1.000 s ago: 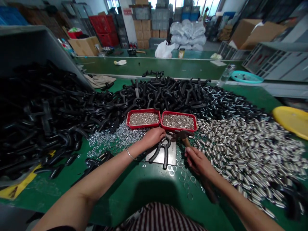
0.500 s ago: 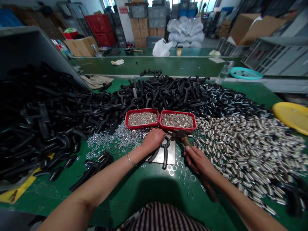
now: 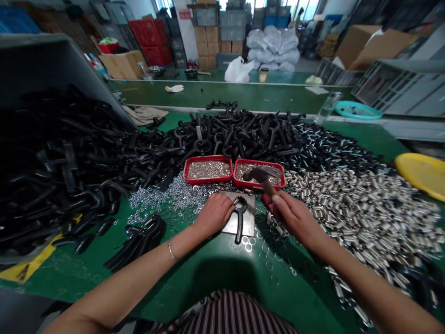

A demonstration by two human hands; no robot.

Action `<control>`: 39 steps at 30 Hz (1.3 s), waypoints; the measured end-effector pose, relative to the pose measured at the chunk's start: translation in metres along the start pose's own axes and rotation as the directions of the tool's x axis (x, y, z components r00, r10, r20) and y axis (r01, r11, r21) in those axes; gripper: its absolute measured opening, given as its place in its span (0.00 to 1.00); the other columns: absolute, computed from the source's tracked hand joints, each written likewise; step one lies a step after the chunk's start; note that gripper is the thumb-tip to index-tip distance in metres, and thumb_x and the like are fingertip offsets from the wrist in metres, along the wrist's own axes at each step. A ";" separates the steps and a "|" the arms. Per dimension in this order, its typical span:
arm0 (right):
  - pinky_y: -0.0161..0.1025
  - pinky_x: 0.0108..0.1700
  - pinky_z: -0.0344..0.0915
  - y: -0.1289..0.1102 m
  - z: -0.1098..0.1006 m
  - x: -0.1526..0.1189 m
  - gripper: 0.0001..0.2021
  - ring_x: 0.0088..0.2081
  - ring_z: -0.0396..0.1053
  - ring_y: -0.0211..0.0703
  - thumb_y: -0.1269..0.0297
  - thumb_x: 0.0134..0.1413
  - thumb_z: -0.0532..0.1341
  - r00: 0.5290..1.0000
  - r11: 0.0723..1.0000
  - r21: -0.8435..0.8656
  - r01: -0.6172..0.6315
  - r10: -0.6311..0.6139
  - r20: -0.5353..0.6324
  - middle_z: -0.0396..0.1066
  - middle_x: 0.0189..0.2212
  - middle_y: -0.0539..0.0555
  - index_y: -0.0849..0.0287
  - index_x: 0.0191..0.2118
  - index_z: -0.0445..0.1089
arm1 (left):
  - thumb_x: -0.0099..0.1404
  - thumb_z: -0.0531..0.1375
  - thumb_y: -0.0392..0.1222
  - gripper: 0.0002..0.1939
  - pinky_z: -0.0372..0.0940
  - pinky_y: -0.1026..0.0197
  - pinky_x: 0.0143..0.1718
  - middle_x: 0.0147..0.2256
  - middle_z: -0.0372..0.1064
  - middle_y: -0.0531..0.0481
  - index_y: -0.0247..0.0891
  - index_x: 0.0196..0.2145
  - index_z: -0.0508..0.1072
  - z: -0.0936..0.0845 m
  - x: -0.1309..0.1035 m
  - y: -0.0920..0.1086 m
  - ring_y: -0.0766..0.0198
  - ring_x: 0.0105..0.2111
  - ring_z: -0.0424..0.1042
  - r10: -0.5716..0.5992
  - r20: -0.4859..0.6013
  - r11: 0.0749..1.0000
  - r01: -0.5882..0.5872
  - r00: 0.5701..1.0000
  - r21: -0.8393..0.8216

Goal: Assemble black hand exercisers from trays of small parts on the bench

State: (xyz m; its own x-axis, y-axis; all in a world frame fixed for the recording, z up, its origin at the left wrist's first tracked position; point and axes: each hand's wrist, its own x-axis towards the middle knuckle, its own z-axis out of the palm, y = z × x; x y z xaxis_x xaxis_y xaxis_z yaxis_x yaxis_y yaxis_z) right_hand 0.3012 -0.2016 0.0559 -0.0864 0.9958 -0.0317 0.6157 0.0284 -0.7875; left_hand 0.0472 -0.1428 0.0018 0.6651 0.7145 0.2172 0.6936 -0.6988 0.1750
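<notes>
Clenched around the handle of a hammer (image 3: 261,175), the right hand (image 3: 295,218) keeps the hammer's head raised over the right red tray (image 3: 259,187), which I read as room to swing. From the head view, I see the left hand (image 3: 214,214) curled over one leg of a black forked piece (image 3: 240,218), probably steadying it; its fingertip contact is partly hidden. That piece lies on a metal plate (image 3: 249,222), likely a firm backing. Washers (image 3: 174,204) and metal cylinders (image 3: 375,204) flank the work, presumably for easy reach.

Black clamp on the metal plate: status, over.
Left hand on black clamp. Right hand grips hammer. Hammer blocks view into right red tray. Loose rings beside metal plate.
</notes>
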 end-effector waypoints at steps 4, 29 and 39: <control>0.41 0.33 0.60 -0.001 0.013 0.023 0.20 0.28 0.67 0.45 0.46 0.66 0.49 0.992 0.994 -0.110 -0.006 0.019 0.121 0.70 0.26 0.55 0.56 0.33 0.65 | 0.74 0.47 0.38 0.16 0.60 0.50 0.48 0.37 0.71 0.41 0.34 0.39 0.74 0.000 -0.011 0.000 0.54 0.42 0.67 0.106 0.063 0.993 -0.109 0.992 0.052; 0.41 0.32 0.59 0.016 0.030 0.005 0.23 0.27 0.68 0.47 0.41 0.63 0.50 0.960 0.987 -0.163 0.003 0.043 0.276 0.68 0.23 0.53 0.55 0.32 0.67 | 0.68 0.56 0.44 0.11 0.67 0.51 0.37 0.40 0.72 0.35 0.33 0.43 0.70 0.006 -0.030 0.034 0.47 0.39 0.75 -0.407 0.163 0.909 0.416 0.899 -0.022; 0.43 0.27 0.66 0.042 0.011 -0.030 0.30 0.28 0.71 0.52 0.38 0.44 0.64 0.950 0.955 -0.024 -0.297 0.298 0.093 0.76 0.30 0.55 0.54 0.48 0.69 | 0.70 0.55 0.47 0.11 0.67 0.57 0.39 0.41 0.73 0.44 0.39 0.43 0.70 -0.080 -0.114 -0.018 0.56 0.39 0.74 -0.536 0.029 0.844 0.535 0.844 0.024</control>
State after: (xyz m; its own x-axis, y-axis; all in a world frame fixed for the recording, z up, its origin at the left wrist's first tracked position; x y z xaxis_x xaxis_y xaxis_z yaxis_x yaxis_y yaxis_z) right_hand 0.3207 -0.2313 0.0174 0.0279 0.9463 -0.3221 0.6323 -0.2663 -0.7275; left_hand -0.0635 -0.2147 0.0509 0.1976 0.9784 0.0616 0.9483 -0.2067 0.2410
